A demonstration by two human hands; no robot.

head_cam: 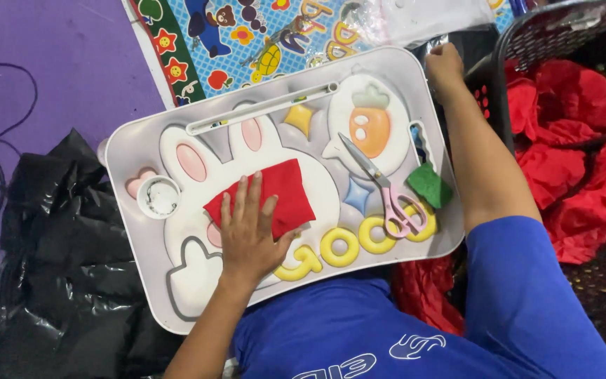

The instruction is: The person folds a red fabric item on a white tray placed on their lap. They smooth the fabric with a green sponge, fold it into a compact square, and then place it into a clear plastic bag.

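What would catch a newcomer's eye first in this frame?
The bright red cloth at the middle of the pale lap tray, pressed flat under the left hand. Next, pink-handled scissors lying toward the tray's right, and the right hand reaching past its far right corner.

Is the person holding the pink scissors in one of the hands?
No, the pink scissors lie free on the tray, while the left hand presses the red cloth.

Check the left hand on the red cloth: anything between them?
Nothing visible. The left hand lies flat directly on the folded red cloth on the tray. The scissors lie apart, to the side.
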